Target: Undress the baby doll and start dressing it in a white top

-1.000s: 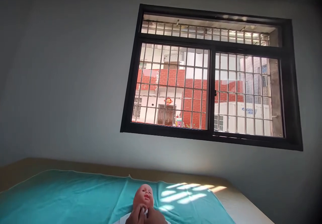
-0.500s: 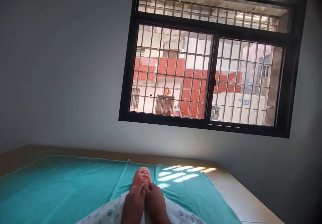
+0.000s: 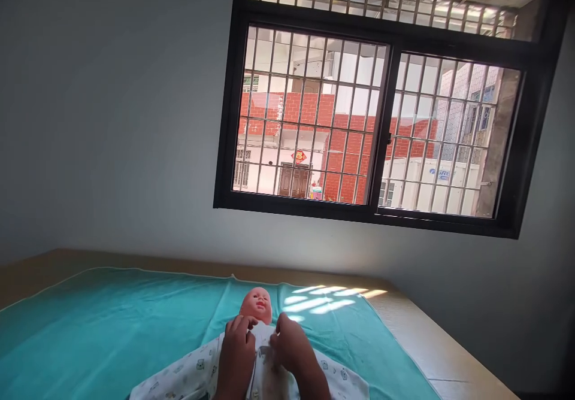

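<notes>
A baby doll [image 3: 257, 305] lies on its back in the head view, its face up and its head away from me. It wears a white baby shirt [image 3: 197, 365] with small animal prints, sleeves spread to both sides. My left hand [image 3: 238, 347] lies on the shirt just below the chin, its bent fingers closed at the collar. To the right of the front opening, my right hand [image 3: 291, 345] is closed over the chest. Its fingertips are partly hidden, so what they pinch does not show. A gap now separates the two hands, with the shirt front visible between them.
Under the doll a turquoise cloth [image 3: 135, 322] covers much of a pale wooden table [image 3: 444, 352]. Sunlight patches fall right of the doll's head. Behind the table stands a grey wall [image 3: 112, 148] with a barred, dark-framed window [image 3: 381, 214].
Both hands were together at the doll's neck. They have moved apart, the right one shifting rightward, uncovering the collar and front opening. The camera view has tilted slightly.
</notes>
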Motion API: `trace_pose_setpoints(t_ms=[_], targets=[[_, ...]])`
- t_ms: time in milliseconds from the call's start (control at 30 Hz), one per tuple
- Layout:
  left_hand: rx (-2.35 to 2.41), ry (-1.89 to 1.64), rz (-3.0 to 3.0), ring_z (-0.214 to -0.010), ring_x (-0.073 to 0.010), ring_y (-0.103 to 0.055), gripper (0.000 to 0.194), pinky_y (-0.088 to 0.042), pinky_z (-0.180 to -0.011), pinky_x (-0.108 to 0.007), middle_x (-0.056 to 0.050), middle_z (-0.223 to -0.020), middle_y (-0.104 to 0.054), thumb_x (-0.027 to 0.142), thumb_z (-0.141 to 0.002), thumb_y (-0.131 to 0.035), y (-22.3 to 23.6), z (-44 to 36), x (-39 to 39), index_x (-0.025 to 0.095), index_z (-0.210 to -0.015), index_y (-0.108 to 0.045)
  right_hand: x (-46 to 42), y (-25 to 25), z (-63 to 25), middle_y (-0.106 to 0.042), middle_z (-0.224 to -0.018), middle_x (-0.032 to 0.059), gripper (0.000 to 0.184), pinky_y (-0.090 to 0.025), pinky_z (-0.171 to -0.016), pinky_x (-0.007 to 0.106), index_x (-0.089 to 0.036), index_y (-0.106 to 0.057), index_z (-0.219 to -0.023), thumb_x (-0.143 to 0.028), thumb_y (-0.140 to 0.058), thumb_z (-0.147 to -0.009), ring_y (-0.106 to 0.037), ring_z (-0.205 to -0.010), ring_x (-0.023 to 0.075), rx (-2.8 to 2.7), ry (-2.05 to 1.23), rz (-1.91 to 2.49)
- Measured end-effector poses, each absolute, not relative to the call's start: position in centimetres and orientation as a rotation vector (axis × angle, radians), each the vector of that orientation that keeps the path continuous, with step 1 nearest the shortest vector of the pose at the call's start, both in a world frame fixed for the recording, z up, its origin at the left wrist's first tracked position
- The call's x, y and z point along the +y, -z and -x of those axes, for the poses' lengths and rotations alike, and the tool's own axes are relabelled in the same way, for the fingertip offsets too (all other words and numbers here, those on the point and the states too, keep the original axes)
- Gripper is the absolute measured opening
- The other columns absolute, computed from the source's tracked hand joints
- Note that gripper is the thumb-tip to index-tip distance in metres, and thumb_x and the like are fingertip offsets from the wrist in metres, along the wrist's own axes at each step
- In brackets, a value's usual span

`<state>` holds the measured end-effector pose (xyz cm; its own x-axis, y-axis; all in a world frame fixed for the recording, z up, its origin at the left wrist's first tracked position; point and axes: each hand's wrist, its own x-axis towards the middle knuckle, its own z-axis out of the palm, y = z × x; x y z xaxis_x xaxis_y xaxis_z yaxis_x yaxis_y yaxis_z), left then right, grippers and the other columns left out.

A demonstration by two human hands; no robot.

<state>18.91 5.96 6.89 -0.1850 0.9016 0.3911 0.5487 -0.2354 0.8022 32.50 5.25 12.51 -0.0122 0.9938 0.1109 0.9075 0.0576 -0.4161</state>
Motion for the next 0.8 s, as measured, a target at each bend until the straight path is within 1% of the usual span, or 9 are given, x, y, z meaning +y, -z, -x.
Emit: trace_pose_setpoints(t_ms=[67,133,200,333,400,500,567,667,800], targets=[[1.620,-1.404,-1.700,-0.102,-0.0247,-0.058,0.029,-0.044,-0.092,-0.037,-0.008,-0.098,-0.066,0.017,-0.070,-0.036,-7.0,-18.9,5.9,0.022,-0.083,-0.061,4.1,-14.0,-31.9,-0.074,-0.082,0.0111,0.023,-0.042,-0.062,0.027,-0.016,-0.070,-0.079,-0.021,-0.048,-0.084,-0.068,-0.074,0.0221,-2.053,-0.417,1.869],[1.541,-1.395,-1.624,-0.096,-0.0237,-0.060,0.026,-0.045,-0.087,-0.035,-0.006,-0.095,-0.067,0.020,-0.068,-0.037,-7.1,-18.8,5.9,0.022,-0.080,-0.060,3.1,-15.2,-31.3,-0.071,-0.064,0.0076,0.036,-0.045,-0.061,0.027,-0.019,-0.068,-0.063,-0.034,-0.046,-0.087,-0.067,-0.062,0.0198,-2.125,-0.556,1.826],[1.442,-1.386,-1.527,-0.084,-0.0227,-0.062,0.022,-0.047,-0.079,-0.034,-0.004,-0.084,-0.067,0.026,-0.069,-0.038,-7.0,-18.5,6.1,0.023,-0.076,-0.059,2.5,-15.8,-30.9,-0.067,-0.057,0.0056,0.042,-0.047,-0.063,0.027,-0.020,-0.067,-0.058,-0.040,-0.045,-0.087,-0.066,-0.060,0.0189,-2.170,-0.620,1.827],[1.228,-1.394,-1.365,-0.065,-0.0206,-0.059,0.024,-0.046,-0.068,-0.032,0.001,-0.060,-0.060,0.028,-0.061,-0.041,-7.3,-17.3,6.5,0.021,-0.075,-0.059,2.2,-15.8,-30.5,-0.073,-0.070,0.0064,0.026,-0.051,-0.067,0.029,-0.019,-0.075,-0.078,-0.041,-0.060,-0.076,-0.069,-0.071,0.0231,-2.253,-0.604,1.950],[1.139,-1.315,-1.405,-0.065,-0.0200,-0.059,0.028,-0.045,-0.069,-0.031,0.002,-0.056,-0.059,0.024,-0.055,-0.041,-8.0,-16.7,6.4,0.020,-0.076,-0.059,2.3,-15.5,-30.2,-0.076,-0.085,0.0081,0.032,-0.053,-0.071,0.032,-0.020,-0.075,-0.093,-0.041,-0.068,-0.070,-0.071,-0.080,0.0277,-2.258,-0.542,1.982],[1.106,-1.131,-1.606,-0.070,-0.0194,-0.061,0.023,-0.046,-0.073,-0.031,0.000,-0.063,-0.065,0.021,-0.056,-0.043,-9.7,-15.9,5.5,0.020,-0.071,-0.061,2.5,-14.9,-29.5,-0.075,-0.104,0.0123,0.034,-0.053,-0.082,0.039,-0.021,-0.074,-0.105,-0.036,-0.062,-0.077,-0.070,-0.097,0.0334,-2.283,-0.410,1.971],[1.132,-1.032,-1.725,-0.076,-0.0197,-0.063,0.018,-0.046,-0.076,-0.030,-0.001,-0.071,-0.069,0.020,-0.060,-0.045,-11.0,-15.6,4.8,0.019,-0.066,-0.062,2.7,-14.5,-29.2,-0.074,-0.108,0.0150,0.032,-0.052,-0.086,0.042,-0.019,-0.073,-0.107,-0.028,-0.051,-0.085,-0.069,-0.103,0.0340,-2.294,-0.359,1.978],[1.146,-0.919,-1.807,-0.085,-0.0196,-0.065,0.023,-0.047,-0.081,-0.028,0.000,-0.081,-0.073,0.017,-0.062,-0.045,-12.4,-15.1,3.6,0.020,-0.073,-0.066,3.0,-13.9,-29.5,-0.074,-0.105,0.0153,0.033,-0.053,-0.083,0.040,-0.019,-0.073,-0.106,-0.026,-0.046,-0.089,-0.070,-0.099,0.0317,-2.317,-0.338,1.935],[1.180,-0.793,-1.881,-0.096,-0.0197,-0.065,0.029,-0.046,-0.088,-0.027,0.002,-0.096,-0.074,0.015,-0.064,-0.053,-13.4,-14.6,2.6,0.022,-0.087,-0.069,3.3,-13.7,-30.8,-0.076,-0.093,0.0094,0.028,-0.053,-0.076,0.033,-0.022,-0.074,-0.100,-0.028,-0.049,-0.088,-0.071,-0.086,0.0253,-2.420,-0.371,1.796]])
